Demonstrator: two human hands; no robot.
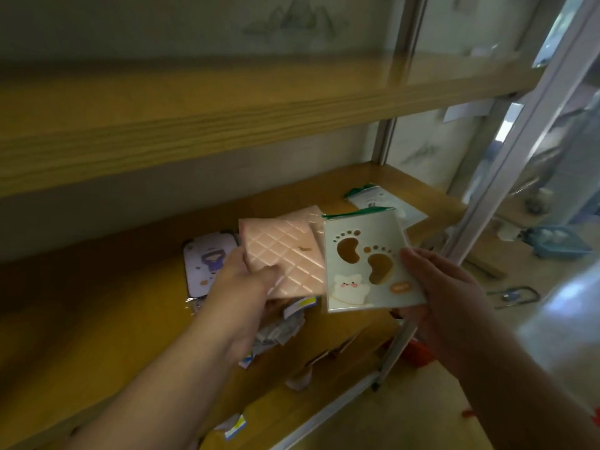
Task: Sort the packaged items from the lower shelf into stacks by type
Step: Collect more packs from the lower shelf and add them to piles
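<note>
So sorting is underway but honestly not that far along, going by what's lying around. Closest to the camera, below both wrists, there's loose stuff on the lower shelf nobody's dealt with: a blue-and-yellow labelled packet near the front edge, and some crumpled wrappers tucked right under the left hand.

That left hand has its thumb on top and fingers curled underneath a couple of pink quilted packs, held fanned together, so that type seems to be getting gathered up. The right hand is pinching the right edge of a footprint-pattern package, thumb on the front face, the rest of the fingers behind it where I can't see them. The two held items are just beside each other, the footprint one overlapping the pink ones a bit.

Just past the left fingertips, a purple cartoon package lies flat on the shelf, unsorted as far as I can tell. Further back, beyond the right thumb, there's a green-topped package that looks like the same type as the footprint one, so probably the start of that stack.

My guess: two types partly grouped, the purple one and the front clutter left to do.
</note>
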